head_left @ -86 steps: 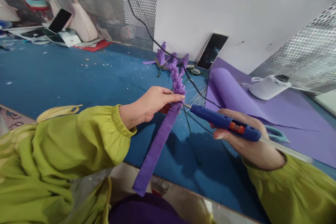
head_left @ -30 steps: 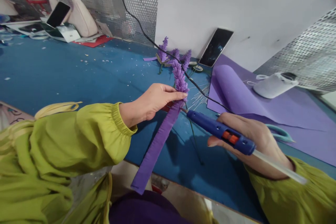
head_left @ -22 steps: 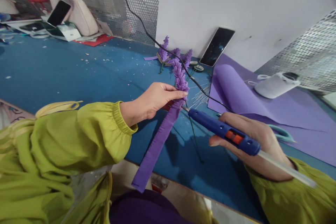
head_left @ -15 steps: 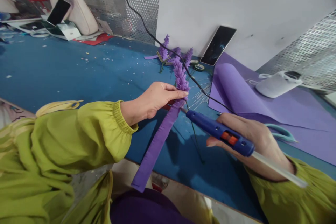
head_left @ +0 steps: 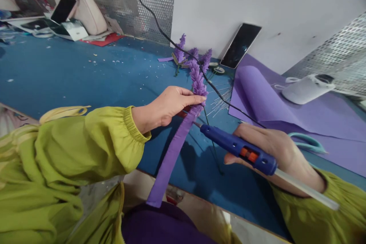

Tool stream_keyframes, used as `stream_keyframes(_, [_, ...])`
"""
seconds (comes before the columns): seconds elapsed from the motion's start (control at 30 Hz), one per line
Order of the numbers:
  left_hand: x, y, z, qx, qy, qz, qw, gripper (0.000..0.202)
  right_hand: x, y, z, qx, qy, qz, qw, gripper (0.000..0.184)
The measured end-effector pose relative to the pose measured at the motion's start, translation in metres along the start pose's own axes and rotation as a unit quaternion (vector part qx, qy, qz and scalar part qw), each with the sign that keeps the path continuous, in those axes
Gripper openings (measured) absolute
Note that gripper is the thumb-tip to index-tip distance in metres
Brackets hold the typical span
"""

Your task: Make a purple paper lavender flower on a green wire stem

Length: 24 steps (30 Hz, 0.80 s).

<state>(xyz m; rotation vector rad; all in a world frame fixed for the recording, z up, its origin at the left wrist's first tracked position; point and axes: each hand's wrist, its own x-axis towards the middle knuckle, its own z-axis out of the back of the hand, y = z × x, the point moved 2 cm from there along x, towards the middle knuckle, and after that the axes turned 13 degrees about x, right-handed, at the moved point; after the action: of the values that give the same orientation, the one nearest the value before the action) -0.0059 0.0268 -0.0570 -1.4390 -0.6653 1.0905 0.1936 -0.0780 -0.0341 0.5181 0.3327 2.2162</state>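
My left hand (head_left: 174, 103) pinches the base of a purple paper lavender flower (head_left: 198, 80) between thumb and fingers. From under the fingers a long purple strip (head_left: 174, 152) slants down toward the table's front edge. A thin green stem (head_left: 213, 143) also hangs below the flower. My right hand (head_left: 265, 148) is wrapped around a blue hot glue gun (head_left: 237, 143), which has a pale glue stick (head_left: 307, 188) jutting from its back. The gun's nozzle is at the strip's right edge, a little below my left fingers; whether it touches cannot be made out.
A black cable (head_left: 154, 17) crosses above the flower. Beyond stand several purple lavender flowers (head_left: 179, 51) and a leaning phone (head_left: 241, 45). Thin wires (head_left: 221, 101), purple sheets (head_left: 288, 103), teal-handled scissors (head_left: 307, 143) and a white shoe (head_left: 307, 89) lie to the right on the blue table (head_left: 71, 76).
The glue gun's nozzle has moved slightly down and left along the strip. My left hand keeps its pinch on the flower, nearly still.
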Motion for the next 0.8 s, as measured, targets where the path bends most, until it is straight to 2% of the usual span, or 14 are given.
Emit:
stream_keyframes(0.07, [0.000, -0.001, 0.000, -0.004, -0.004, 0.007, 1.000, 0.015, -0.001, 0.001, 0.000, 0.004, 0.005, 0.003, 1.000, 0.033])
stream_keyframes(0.23, [0.000, 0.000, 0.001, -0.009, 0.003, 0.006, 1.000, 0.015, -0.001, 0.000, 0.002, -0.010, -0.041, -0.011, 0.999, 0.032])
stream_keyframes(0.43, [0.000, 0.000, 0.001, -0.011, -0.001, 0.008, 1.000, 0.016, 0.000, 0.000, 0.000, 0.021, -0.002, 0.006, 1.000, 0.032])
stream_keyframes(0.53, [0.000, 0.000, 0.001, -0.015, 0.000, 0.008, 1.000, 0.016, -0.002, -0.004, 0.005, 0.023, -0.066, -0.015, 0.997, 0.030])
stream_keyframes(0.63, [0.001, 0.000, 0.002, -0.021, 0.002, 0.008, 1.000, 0.018, -0.002, -0.014, 0.009, -0.032, -0.137, -0.063, 0.988, 0.027])
stream_keyframes(0.7, [0.002, 0.002, 0.002, -0.027, 0.003, 0.010, 1.000, 0.019, 0.000, -0.022, 0.007, -0.079, -0.120, -0.075, 0.987, 0.020])
stream_keyframes(0.73, [0.002, 0.002, 0.002, -0.029, 0.002, 0.011, 1.000, 0.019, 0.002, -0.027, 0.004, -0.095, -0.090, -0.076, 0.988, 0.020])
stream_keyframes(0.8, [0.002, 0.003, 0.002, -0.028, 0.006, 0.012, 1.000, 0.019, 0.005, -0.035, -0.003, -0.117, -0.031, -0.075, 0.990, 0.031])
